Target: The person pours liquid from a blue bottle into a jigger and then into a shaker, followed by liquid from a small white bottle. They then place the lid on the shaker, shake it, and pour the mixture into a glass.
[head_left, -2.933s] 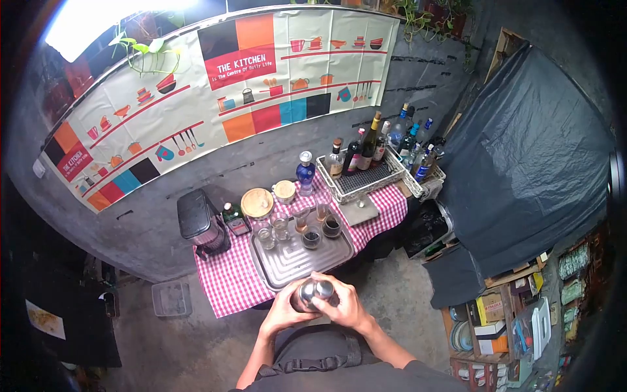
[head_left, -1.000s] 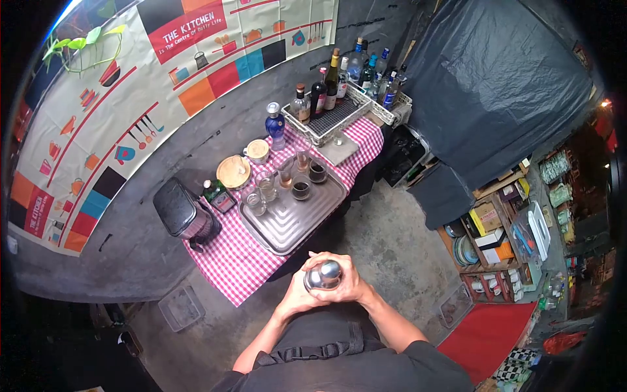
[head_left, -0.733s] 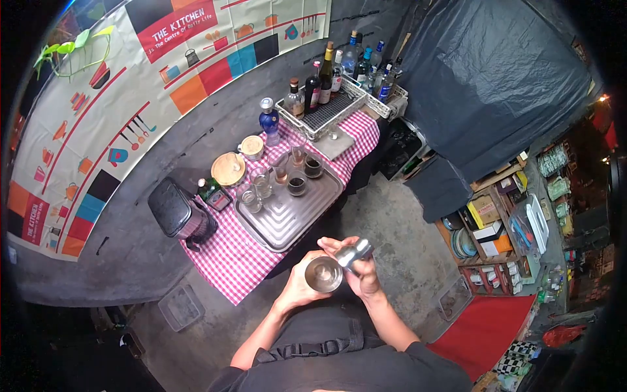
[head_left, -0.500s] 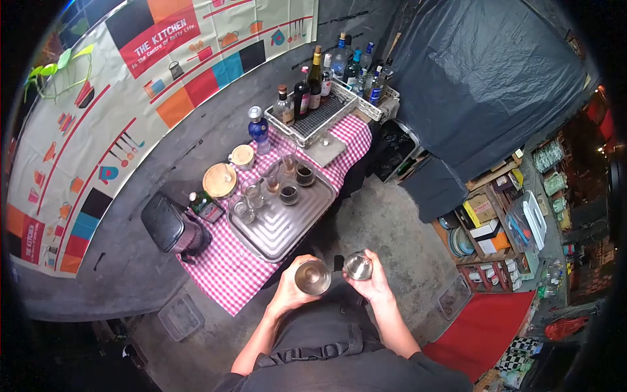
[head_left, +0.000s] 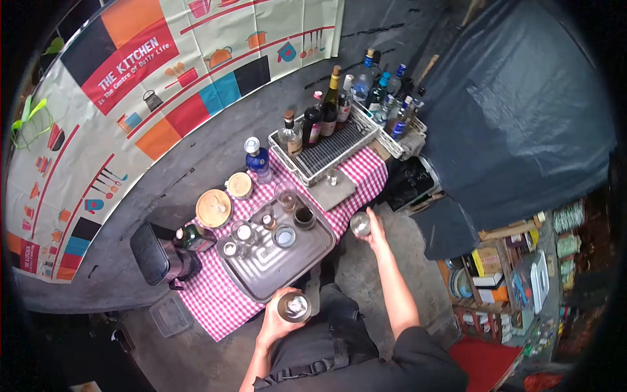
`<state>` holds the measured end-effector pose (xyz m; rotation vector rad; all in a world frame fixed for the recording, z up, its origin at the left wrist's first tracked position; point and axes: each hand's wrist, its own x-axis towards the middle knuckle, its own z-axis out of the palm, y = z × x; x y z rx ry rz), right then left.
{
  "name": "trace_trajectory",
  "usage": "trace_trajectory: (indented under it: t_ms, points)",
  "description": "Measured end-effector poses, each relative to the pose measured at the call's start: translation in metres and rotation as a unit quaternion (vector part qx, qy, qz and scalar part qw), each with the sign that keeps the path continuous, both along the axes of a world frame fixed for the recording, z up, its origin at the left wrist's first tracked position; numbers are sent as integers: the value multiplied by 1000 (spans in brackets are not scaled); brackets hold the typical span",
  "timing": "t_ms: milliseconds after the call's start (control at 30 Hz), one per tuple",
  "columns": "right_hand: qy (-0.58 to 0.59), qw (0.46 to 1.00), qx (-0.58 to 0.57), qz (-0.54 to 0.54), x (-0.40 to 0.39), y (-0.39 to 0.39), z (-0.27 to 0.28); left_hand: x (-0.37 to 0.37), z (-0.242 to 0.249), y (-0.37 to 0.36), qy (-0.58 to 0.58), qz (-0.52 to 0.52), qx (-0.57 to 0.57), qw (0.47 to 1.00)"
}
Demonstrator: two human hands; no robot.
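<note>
My left hand (head_left: 274, 324) is wrapped round a metal shaker tin (head_left: 286, 316), held with its round mouth facing up in front of my body. Something pale and shiny shows inside it. Out to the right, my right hand (head_left: 375, 236) grips a domed metal shaker top (head_left: 360, 224) beside the table's right edge. Between the hands and the wall lies a metal tray (head_left: 268, 284). On it stand several clear glasses, among them a glass with dark contents (head_left: 303, 217) and a low glass (head_left: 284, 237).
A pink checked cloth (head_left: 219, 313) covers the table. Behind the tray are a blue bottle (head_left: 258, 162) and wooden-lidded jars (head_left: 214, 208). A white wire basket (head_left: 320, 170) holds several bottles at the back. A black bin-shaped container (head_left: 157, 251) stands left; shelves (head_left: 486, 281) are at right.
My right hand has moved forward and right with the shaker top, away from the tin. The left hand has come slightly lower and left with the tin. The camera view has shifted.
</note>
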<state>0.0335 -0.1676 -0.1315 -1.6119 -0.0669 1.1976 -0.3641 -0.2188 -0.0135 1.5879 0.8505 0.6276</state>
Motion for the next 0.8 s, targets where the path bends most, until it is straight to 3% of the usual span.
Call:
trace_trajectory:
  t_ms: [33, 100, 200, 267, 367, 533, 633, 733, 800]
  points:
    - [-33, 999, 1, -21, 21, 31, -21, 7, -11, 1, -26, 29, -65, 997]
    - [-92, 994, 7, -63, 47, 81, -36, 28, -8, 10, -15, 57, -65, 996]
    - [-144, 988, -47, -16, 80, 139, -48, 56, -12, 24, 3, 99, -76, 992]
    - [-112, 992, -51, 8, 91, 165, -50, 75, -6, 34, 2, 118, -57, 991]
    - [-240, 964, -104, 42, 94, 189, -61, 95, -4, 43, -7, 149, -92, 985]
    - [-220, 972, -68, 44, 99, 192, -61, 113, 4, 54, -19, 182, -102, 978]
    - [-304, 950, -24, 69, 96, 183, -58, 116, 4, 56, -10, 199, -87, 976]
    - [-195, 977, 30, 83, 90, 164, -50, 115, 8, 58, -4, 206, -74, 976]
    - [-212, 973, 31, 87, 84, 157, -47, 113, 4, 58, -21, 206, -74, 976]
